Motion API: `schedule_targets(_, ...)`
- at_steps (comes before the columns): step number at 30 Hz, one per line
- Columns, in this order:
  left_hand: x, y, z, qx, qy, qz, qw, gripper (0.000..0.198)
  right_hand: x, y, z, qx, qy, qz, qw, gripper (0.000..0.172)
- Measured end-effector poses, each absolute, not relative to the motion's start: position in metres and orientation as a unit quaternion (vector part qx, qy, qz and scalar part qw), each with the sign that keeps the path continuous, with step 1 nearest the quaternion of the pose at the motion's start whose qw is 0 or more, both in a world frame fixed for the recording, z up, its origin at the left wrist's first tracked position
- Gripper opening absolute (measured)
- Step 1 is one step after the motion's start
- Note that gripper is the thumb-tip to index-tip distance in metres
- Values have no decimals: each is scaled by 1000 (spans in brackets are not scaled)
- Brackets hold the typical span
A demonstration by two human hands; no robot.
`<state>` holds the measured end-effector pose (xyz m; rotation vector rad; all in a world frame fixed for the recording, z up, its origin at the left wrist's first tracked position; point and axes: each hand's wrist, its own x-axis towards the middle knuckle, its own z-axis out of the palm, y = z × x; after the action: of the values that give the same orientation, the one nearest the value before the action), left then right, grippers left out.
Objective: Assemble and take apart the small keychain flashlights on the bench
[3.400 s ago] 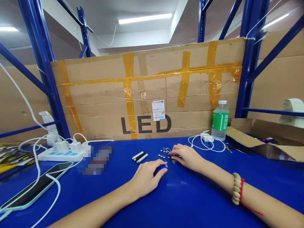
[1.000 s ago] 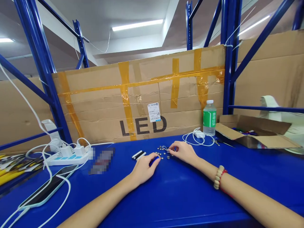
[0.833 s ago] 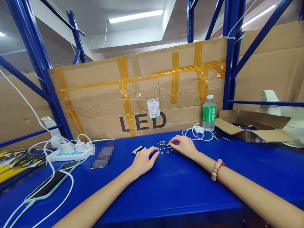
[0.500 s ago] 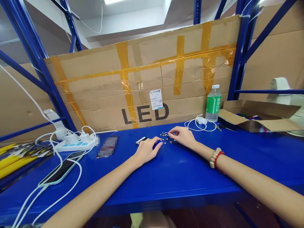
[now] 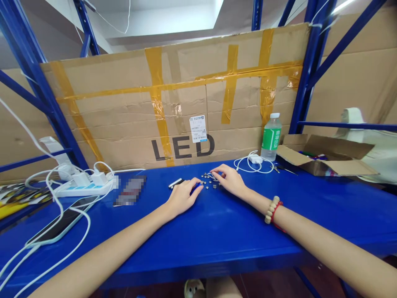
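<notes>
My left hand (image 5: 183, 196) rests on the blue tabletop (image 5: 223, 223) with its fingers curled and the thumb close to them. A bit of bright blue shows between thumb and fingers; what it is I cannot make out. Beside its knuckles lies a silver and black pen-like stick (image 5: 176, 183). Several small metal pieces (image 5: 207, 182) are scattered between the two hands. My right hand (image 5: 230, 181), with beads on the wrist, has thumb and fingertips pinched together over a pale, thin looped item (image 5: 211, 176) at the edge of these pieces. Its fingertips partly hide what they grip.
On the left are a power strip (image 5: 83, 189) with white cables, a phone (image 5: 62, 221) and a dark blurred-out item (image 5: 130, 190). Back right stand a bottle (image 5: 271, 138), a white charger (image 5: 256, 159) and an open cardboard box (image 5: 322, 165). Taped cardboard (image 5: 124, 124) walls the back.
The camera view has turned slightly right, so everything sits further left. Both hands stay at nearly the same spots around the metal pieces.
</notes>
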<state>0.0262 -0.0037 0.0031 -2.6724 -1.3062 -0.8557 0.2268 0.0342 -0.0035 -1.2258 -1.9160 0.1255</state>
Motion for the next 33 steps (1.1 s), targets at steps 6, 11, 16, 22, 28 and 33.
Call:
schedule_targets(6,25,-8,4,-862,-424,-277,-17,26,221,32,-1,-417,-759,173,468,27)
schedule_targets(11,25,-13,3,-871,-414,-266,-16,22,228,38,-4,-426,-726,308,443,37)
schedule_targets(16,25,-14,2,-872,-417,-257,-19,21,234,46,-7,-424,-708,339,452,35)
schedule_targets(22,26,-14,2,-875,-417,-245,-11,20,228,36,1,-415,-678,390,465,35)
schedule_targets(28,27,-11,2,-880,-412,-236,4,21,220,23,6,-413,-591,490,489,39)
schedule_targets(33,27,-11,1,-881,-417,-222,3,24,216,11,10,-386,-606,523,458,38)
